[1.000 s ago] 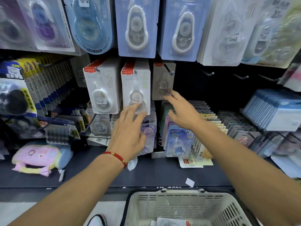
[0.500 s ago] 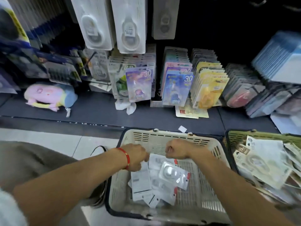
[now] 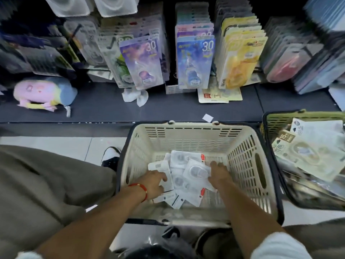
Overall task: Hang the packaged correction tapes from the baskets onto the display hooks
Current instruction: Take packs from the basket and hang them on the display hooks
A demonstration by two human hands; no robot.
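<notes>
A cream basket (image 3: pixel 186 131) with a dark rim stands on the floor in front of me and holds several white packaged correction tapes (image 3: pixel 179 157). Both of my hands are down inside it. My left hand (image 3: pixel 154 184), with a red bracelet on the wrist, curls its fingers on a face-down package (image 3: pixel 164 174) with a barcode. My right hand (image 3: pixel 217 171) grips the right edge of a tilted blister package (image 3: pixel 196 170). Only the bottoms of two hanging white packages (image 3: pixel 115 6) show at the top edge. The display hooks are out of view.
A green basket (image 3: pixel 283 117) with cream and green packages sits to the right. The dark shelf (image 3: pixel 104 109) carries rows of upright carded packages (image 3: pixel 196 62), a pastel plush toy (image 3: pixel 44 94) and paper scraps. My shoe (image 3: pixel 110 157) and trouser leg are left of the cream basket.
One second ago both hands were up at the hanging packages on the display. The view has tipped down, and both hands have dropped into the cream basket onto the packages.
</notes>
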